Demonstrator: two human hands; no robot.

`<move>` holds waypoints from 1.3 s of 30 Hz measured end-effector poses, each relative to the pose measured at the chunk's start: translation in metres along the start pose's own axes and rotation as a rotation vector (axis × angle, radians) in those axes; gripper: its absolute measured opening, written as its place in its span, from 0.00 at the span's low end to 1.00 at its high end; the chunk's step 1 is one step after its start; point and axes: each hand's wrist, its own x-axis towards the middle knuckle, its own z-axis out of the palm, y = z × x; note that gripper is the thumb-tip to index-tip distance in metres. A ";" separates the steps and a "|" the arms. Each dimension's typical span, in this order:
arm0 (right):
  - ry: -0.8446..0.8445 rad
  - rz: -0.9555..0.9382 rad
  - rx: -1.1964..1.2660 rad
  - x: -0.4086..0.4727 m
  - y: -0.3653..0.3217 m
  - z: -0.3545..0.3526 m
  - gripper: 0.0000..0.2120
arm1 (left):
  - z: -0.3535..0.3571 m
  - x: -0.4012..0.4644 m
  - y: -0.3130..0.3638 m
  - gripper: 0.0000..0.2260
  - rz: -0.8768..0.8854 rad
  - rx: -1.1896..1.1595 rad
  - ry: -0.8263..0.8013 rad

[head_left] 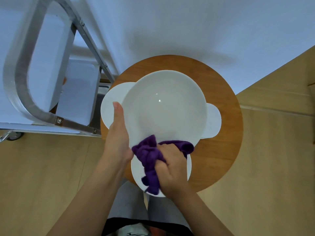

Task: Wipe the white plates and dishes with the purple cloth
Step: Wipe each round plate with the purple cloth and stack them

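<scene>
The purple cloth (150,160) is bunched in the grip of the right hand (172,166), whose fingers are curled tightly round it, and it is pressed against the near rim of a large white bowl (164,108), presumably so that the rim is rubbed while the wad stays firm. The bowl is steadied by the left hand (117,133), which is laid along its left edge with the thumb over the rim and the other fingers hidden underneath; it is judged to be lifted and tilted toward the wearer so the inside can be reached. Beneath and around it, three more white plates (109,106) are spread on a round wooden table (226,142): one at the left, one at the right, one nearest the body under the right hand, probably laid out within reach to be wiped in turn. A metal-framed cart (22,79) carrying white trays is stood just left of the table.
</scene>
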 end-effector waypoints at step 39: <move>0.201 -0.405 -0.603 -0.020 0.029 -0.008 0.20 | -0.001 -0.013 0.003 0.22 -0.078 -0.045 0.015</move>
